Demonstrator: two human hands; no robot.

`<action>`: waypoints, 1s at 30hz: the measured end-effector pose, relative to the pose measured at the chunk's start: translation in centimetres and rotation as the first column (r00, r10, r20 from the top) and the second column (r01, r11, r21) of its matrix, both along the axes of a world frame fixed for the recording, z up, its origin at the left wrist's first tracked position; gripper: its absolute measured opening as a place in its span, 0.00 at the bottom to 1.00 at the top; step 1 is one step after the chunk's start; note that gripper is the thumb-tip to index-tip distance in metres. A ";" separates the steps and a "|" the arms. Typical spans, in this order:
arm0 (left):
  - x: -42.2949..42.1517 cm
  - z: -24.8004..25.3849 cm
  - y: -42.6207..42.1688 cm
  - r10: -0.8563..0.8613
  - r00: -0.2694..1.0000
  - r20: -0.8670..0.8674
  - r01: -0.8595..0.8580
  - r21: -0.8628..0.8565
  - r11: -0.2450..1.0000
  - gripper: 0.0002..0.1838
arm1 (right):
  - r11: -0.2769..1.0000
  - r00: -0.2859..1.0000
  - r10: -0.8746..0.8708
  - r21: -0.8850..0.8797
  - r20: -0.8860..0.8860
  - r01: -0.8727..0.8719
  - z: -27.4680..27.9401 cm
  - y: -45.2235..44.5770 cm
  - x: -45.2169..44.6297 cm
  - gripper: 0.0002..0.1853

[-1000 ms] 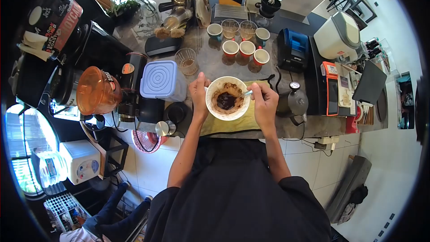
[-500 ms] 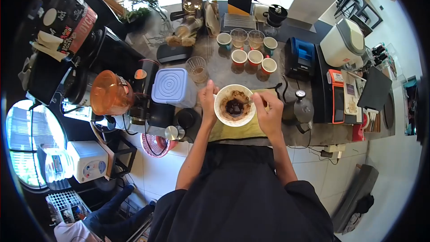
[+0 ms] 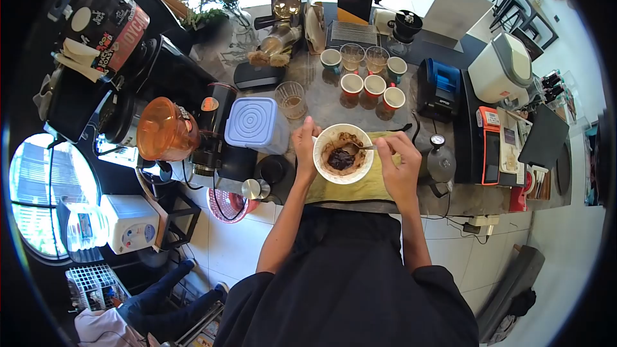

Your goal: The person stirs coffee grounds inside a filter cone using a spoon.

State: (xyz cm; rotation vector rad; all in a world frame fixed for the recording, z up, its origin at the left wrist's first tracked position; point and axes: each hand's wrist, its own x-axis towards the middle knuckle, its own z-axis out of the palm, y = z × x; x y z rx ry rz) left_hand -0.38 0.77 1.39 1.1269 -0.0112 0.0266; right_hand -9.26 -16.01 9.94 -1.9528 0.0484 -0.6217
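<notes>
A white cup (image 3: 342, 178) with dark brown paste inside and brown smears on its inner wall is above a yellow-green cloth (image 3: 350, 193). On its left side my left hand (image 3: 306, 148) is closed round the handle, which is mostly hidden. Between the fingers of my right hand (image 3: 398, 162) is a metal spoon (image 3: 366, 148), its bowl end down in the cup near the paste. A ribbed glass (image 3: 292, 99) with a little brown liquid stands behind my left hand.
Several cups (image 3: 373, 86) stand behind the cloth. A blue-lidded container (image 3: 252, 122) and a coffee grinder (image 3: 168, 130) are at left. A steel kettle (image 3: 441, 162), a blue-black printer (image 3: 439, 83) and an orange-edged terminal (image 3: 490, 144) are at right. Another person's legs (image 3: 160, 295) show at lower left.
The whole view has shifted, so the counter and both hands appear further right. The spoon lies at a different angle in the cup, and more of it shows. Both hands keep their holds.
</notes>
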 end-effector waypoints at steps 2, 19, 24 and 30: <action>0.1 -0.1 0.0 -0.001 1.000 -0.001 0.001 0.001 1.000 0.25 | 1.000 1.000 0.014 -0.009 0.011 -0.014 -0.2 0.2 0.1 0.06; -0.1 -0.1 -0.2 0.011 1.000 0.000 -0.011 -0.054 0.998 0.26 | 0.936 0.993 -0.006 0.350 -0.118 0.047 -1.1 -1.3 0.2 0.08; -0.2 0.4 -0.3 0.011 1.000 0.004 -0.011 -0.040 0.999 0.26 | 0.997 0.997 -0.064 0.051 -0.032 0.065 -0.4 -0.1 0.2 0.05; -0.4 0.6 -0.2 0.009 1.000 0.014 -0.009 -0.023 1.000 0.26 | 0.996 0.995 -0.040 0.072 -0.092 0.047 -1.2 0.3 0.2 0.06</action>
